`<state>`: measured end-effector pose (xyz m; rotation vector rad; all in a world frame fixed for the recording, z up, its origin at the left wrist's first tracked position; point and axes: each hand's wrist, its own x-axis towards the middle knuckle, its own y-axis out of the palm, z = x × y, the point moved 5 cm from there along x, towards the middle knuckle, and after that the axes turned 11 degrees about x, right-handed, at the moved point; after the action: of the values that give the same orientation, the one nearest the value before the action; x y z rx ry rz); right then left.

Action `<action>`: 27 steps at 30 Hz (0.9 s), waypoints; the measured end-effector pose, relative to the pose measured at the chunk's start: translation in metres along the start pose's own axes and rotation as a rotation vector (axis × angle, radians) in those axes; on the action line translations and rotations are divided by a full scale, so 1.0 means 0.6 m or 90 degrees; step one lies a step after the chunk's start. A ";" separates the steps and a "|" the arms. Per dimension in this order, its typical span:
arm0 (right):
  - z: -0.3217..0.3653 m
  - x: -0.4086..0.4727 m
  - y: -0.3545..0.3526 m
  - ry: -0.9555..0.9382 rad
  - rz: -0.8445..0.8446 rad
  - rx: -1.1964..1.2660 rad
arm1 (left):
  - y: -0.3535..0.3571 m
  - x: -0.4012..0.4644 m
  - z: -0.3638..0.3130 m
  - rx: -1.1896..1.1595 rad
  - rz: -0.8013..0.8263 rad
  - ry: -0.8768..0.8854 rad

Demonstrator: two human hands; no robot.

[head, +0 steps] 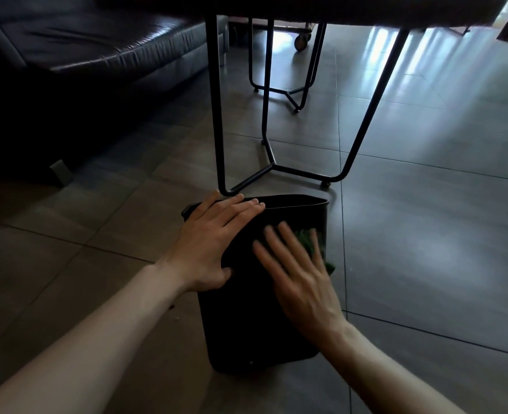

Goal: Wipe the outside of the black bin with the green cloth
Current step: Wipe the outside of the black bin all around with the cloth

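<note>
The black bin (255,309) stands on the tiled floor (426,234) at six o'clock, just below the table's metal leg frame (276,167). The left hand (213,246) lies flat, fingers together, over its rim corner. The right hand (300,279), fingers spread and blurred, presses the green cloth (312,246) against the bin's side at three o'clock.

- The black bin (246,318), under the fingers of both hands, looks like smooth, matt plastic.
- The green cloth (309,243), just past the right fingertips, is soft, crumpled fabric.
- Floor tiles (426,204): smooth, faintly glossy.
- Table legs (216,115): thin black metal.
- Sofa (97,40): shiny dark leather.
</note>
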<state>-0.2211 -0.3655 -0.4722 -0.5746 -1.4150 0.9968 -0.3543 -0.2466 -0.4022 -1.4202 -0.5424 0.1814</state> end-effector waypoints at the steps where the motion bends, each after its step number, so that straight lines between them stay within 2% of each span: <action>1: 0.016 -0.028 0.020 -0.049 0.033 -0.014 | 0.000 0.000 0.000 0.004 0.000 0.001; 4: 0.056 -0.137 0.078 -0.215 0.193 -0.082 | 0.000 -0.002 0.001 0.008 0.006 0.005; 6: 0.056 -0.175 0.080 -0.273 0.242 -0.111 | 0.000 -0.005 -0.001 0.004 0.003 0.007; 8: 0.035 -0.157 0.057 -0.231 0.199 -0.090 | -0.001 -0.006 -0.002 0.007 0.001 0.005; 13: -0.035 -0.003 -0.033 0.050 -0.044 0.056 | -0.004 -0.004 -0.004 0.002 -0.003 -0.004; 15: -0.033 0.030 -0.041 0.088 -0.079 0.066 | -0.004 -0.004 -0.004 -0.012 -0.007 -0.007; 18: 0.014 0.001 -0.003 -0.003 -0.031 0.030 | -0.002 -0.004 -0.004 -0.003 -0.010 -0.003; 21: 0.070 -0.102 0.062 -0.167 0.139 -0.035 | 0.000 -0.004 -0.002 -0.004 -0.004 0.000; 23: 0.071 -0.152 0.070 -0.227 0.214 -0.067 | 0.000 -0.006 -0.003 -0.009 -0.003 0.003; 25: 0.041 -0.147 0.047 -0.183 0.186 -0.053 | -0.001 -0.007 -0.005 -0.003 -0.008 0.001; 27: -0.003 -0.101 0.006 -0.054 0.082 0.007 | -0.002 -0.006 -0.005 0.006 -0.008 -0.004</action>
<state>-0.2127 -0.4140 -0.5076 -0.6284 -1.4596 1.1425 -0.3565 -0.2511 -0.4022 -1.4079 -0.5550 0.1791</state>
